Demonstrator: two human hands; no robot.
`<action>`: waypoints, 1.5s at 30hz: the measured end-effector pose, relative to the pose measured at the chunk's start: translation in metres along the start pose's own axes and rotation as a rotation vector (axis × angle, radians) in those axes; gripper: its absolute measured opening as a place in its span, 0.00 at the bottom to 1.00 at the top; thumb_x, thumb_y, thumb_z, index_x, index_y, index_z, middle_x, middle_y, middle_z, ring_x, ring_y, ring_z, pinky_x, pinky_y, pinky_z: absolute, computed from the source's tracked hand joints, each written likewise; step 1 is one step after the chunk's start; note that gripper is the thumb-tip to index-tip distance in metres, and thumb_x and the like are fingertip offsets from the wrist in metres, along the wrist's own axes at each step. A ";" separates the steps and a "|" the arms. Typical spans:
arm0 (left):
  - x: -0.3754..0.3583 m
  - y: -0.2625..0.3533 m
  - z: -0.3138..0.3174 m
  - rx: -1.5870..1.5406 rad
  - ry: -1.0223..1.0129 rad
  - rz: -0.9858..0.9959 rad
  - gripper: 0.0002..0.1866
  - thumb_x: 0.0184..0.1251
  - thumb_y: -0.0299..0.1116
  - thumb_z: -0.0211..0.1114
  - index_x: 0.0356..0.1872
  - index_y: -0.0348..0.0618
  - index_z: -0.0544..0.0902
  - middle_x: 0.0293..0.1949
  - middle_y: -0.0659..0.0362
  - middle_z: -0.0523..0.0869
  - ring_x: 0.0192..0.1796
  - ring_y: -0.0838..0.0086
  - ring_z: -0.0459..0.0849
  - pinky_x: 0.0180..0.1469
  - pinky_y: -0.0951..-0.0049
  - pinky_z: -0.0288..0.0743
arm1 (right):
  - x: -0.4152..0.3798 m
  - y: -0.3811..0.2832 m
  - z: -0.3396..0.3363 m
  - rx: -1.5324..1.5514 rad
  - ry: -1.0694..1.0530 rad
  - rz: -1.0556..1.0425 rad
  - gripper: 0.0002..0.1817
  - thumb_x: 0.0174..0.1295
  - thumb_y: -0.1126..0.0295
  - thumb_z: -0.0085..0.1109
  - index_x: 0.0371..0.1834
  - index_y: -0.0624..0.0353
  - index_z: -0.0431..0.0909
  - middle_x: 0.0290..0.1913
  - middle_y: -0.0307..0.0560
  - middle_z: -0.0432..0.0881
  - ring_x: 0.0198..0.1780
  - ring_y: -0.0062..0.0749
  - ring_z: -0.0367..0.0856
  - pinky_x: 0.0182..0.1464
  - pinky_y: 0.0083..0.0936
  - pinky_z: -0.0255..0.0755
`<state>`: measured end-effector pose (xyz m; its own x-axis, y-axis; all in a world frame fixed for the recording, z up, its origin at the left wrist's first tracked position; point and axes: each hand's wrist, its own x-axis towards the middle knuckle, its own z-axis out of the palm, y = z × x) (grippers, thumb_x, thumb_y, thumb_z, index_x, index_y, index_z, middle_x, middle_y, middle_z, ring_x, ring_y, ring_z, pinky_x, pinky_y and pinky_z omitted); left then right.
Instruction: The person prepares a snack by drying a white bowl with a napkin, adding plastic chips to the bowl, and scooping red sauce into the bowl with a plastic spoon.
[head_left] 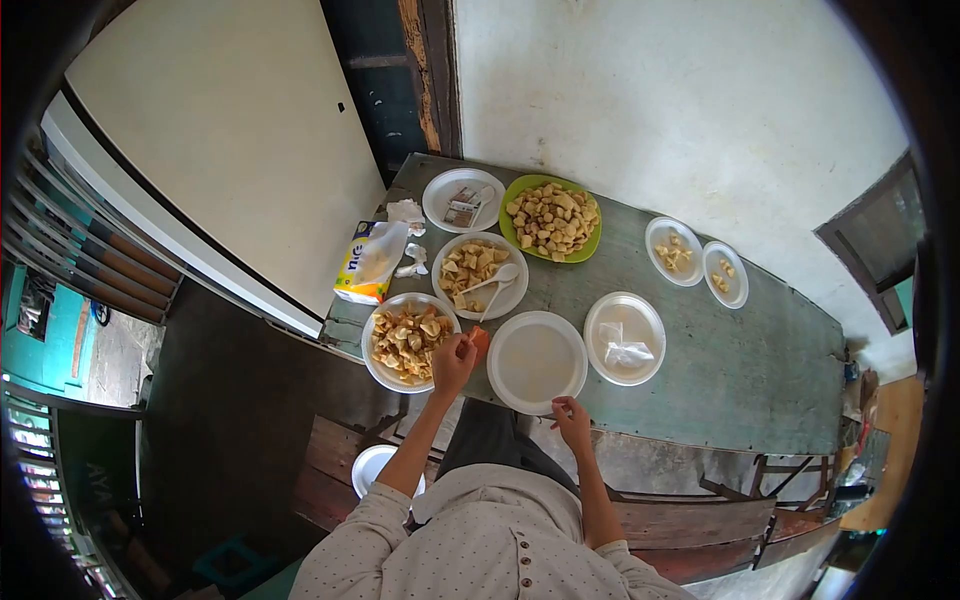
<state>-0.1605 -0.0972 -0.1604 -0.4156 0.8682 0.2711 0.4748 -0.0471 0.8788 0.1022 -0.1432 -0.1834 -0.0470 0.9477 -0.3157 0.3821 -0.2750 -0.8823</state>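
My left hand is closed in a pinch at the right rim of a white bowl full of coated golden pieces; what its fingers hold is too small to tell. An orange item lies against its right side. At the near rim of an empty white plate is my right hand, its fingers curled together, with their contents unclear. Behind the bowl, another white plate bears pale pieces and white plastic spoons. To the right, a white plate carries clear plastic.
A green bowl of brown pieces and a white plate with packets stand at the back. Left are a yellow-white pack and crumpled tissue. Two small plates hold few pieces. A bench runs below the table.
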 end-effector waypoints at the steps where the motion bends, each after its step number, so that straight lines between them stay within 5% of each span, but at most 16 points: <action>1: 0.001 0.005 -0.004 0.003 -0.001 0.003 0.04 0.51 0.27 0.61 0.24 0.37 0.75 0.15 0.56 0.76 0.19 0.71 0.78 0.22 0.73 0.70 | 0.001 -0.001 0.001 0.004 0.000 -0.001 0.12 0.57 0.66 0.53 0.38 0.63 0.76 0.25 0.46 0.77 0.20 0.26 0.78 0.22 0.20 0.70; 4: -0.001 0.028 -0.017 -0.155 -0.086 -0.132 0.04 0.52 0.26 0.60 0.25 0.37 0.76 0.15 0.58 0.77 0.18 0.74 0.77 0.22 0.74 0.69 | -0.002 -0.012 0.001 0.038 -0.004 -0.014 0.12 0.57 0.65 0.54 0.39 0.62 0.76 0.24 0.45 0.77 0.18 0.25 0.77 0.22 0.20 0.70; 10: -0.016 0.091 -0.038 -0.154 -0.169 0.021 0.03 0.54 0.25 0.58 0.26 0.36 0.76 0.15 0.60 0.77 0.17 0.81 0.77 0.20 0.82 0.66 | -0.006 -0.050 0.006 0.142 -0.016 -0.099 0.15 0.60 0.63 0.51 0.47 0.59 0.72 0.32 0.41 0.74 0.32 0.19 0.74 0.31 0.17 0.69; 16: -0.031 0.140 -0.039 -0.462 -0.433 -0.131 0.04 0.57 0.25 0.56 0.30 0.35 0.76 0.21 0.64 0.77 0.22 0.88 0.74 0.24 0.85 0.67 | 0.002 -0.082 0.025 0.649 -0.151 0.021 0.30 0.64 0.46 0.33 0.62 0.53 0.59 0.52 0.47 0.71 0.49 0.27 0.71 0.47 0.25 0.67; 18: -0.030 0.155 -0.039 -0.603 -0.507 -0.161 0.04 0.58 0.25 0.55 0.29 0.34 0.75 0.23 0.66 0.75 0.24 0.90 0.71 0.26 0.88 0.66 | 0.000 -0.096 0.023 1.006 -0.370 0.101 0.32 0.64 0.43 0.29 0.64 0.51 0.55 0.57 0.48 0.68 0.50 0.31 0.72 0.51 0.29 0.66; 22: -0.033 0.161 -0.029 -0.688 -0.516 -0.211 0.04 0.58 0.25 0.55 0.29 0.34 0.75 0.22 0.67 0.75 0.25 0.90 0.71 0.26 0.88 0.65 | -0.002 -0.082 0.028 1.138 -0.569 0.103 0.32 0.63 0.42 0.28 0.64 0.50 0.56 0.57 0.46 0.67 0.52 0.33 0.71 0.54 0.30 0.65; 24: -0.034 0.154 -0.023 -0.605 -0.545 -0.212 0.04 0.57 0.25 0.55 0.28 0.35 0.75 0.22 0.67 0.75 0.25 0.90 0.71 0.26 0.88 0.66 | -0.002 -0.067 0.033 1.566 -0.743 0.158 0.33 0.63 0.41 0.28 0.64 0.49 0.55 0.56 0.44 0.68 0.54 0.35 0.70 0.58 0.30 0.62; 27: -0.042 0.145 -0.012 -0.620 -0.463 -0.179 0.04 0.58 0.26 0.55 0.28 0.36 0.75 0.22 0.66 0.75 0.24 0.90 0.71 0.25 0.86 0.66 | -0.025 -0.099 0.034 1.555 -0.544 0.402 0.34 0.62 0.39 0.29 0.65 0.50 0.54 0.54 0.44 0.69 0.56 0.35 0.69 0.57 0.29 0.63; 30: -0.049 0.146 -0.009 -0.551 -0.482 -0.130 0.04 0.56 0.27 0.57 0.28 0.37 0.76 0.21 0.63 0.77 0.21 0.85 0.74 0.24 0.82 0.67 | -0.024 -0.088 0.034 1.707 -0.640 0.477 0.37 0.60 0.37 0.30 0.66 0.50 0.53 0.55 0.44 0.69 0.58 0.36 0.67 0.58 0.32 0.62; 31: -0.051 0.147 -0.009 -0.552 -0.479 -0.137 0.04 0.56 0.27 0.57 0.28 0.37 0.76 0.21 0.63 0.77 0.21 0.85 0.74 0.24 0.82 0.67 | -0.026 -0.090 0.034 1.705 -0.639 0.486 0.37 0.60 0.37 0.30 0.66 0.50 0.53 0.55 0.44 0.69 0.58 0.36 0.67 0.58 0.32 0.62; 34: -0.056 0.145 -0.005 -0.228 -0.433 0.131 0.08 0.50 0.31 0.63 0.30 0.40 0.78 0.24 0.54 0.79 0.25 0.65 0.79 0.28 0.72 0.71 | -0.026 -0.101 0.029 1.661 -0.531 0.249 0.36 0.60 0.39 0.35 0.64 0.53 0.56 0.54 0.53 0.70 0.59 0.41 0.66 0.59 0.36 0.61; 45: -0.072 0.104 -0.008 0.004 -0.441 0.103 0.08 0.50 0.34 0.64 0.30 0.43 0.79 0.25 0.57 0.80 0.29 0.65 0.78 0.31 0.69 0.72 | 0.003 -0.039 0.022 1.503 -0.458 0.431 0.22 0.62 0.50 0.43 0.50 0.53 0.72 0.47 0.51 0.76 0.45 0.40 0.76 0.45 0.35 0.73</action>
<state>-0.0875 -0.1687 -0.0857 0.0039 0.9866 0.1628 0.4998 -0.1429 0.8543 0.0667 -0.1333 -0.1574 -0.5412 0.7136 -0.4448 -0.7424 -0.6539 -0.1458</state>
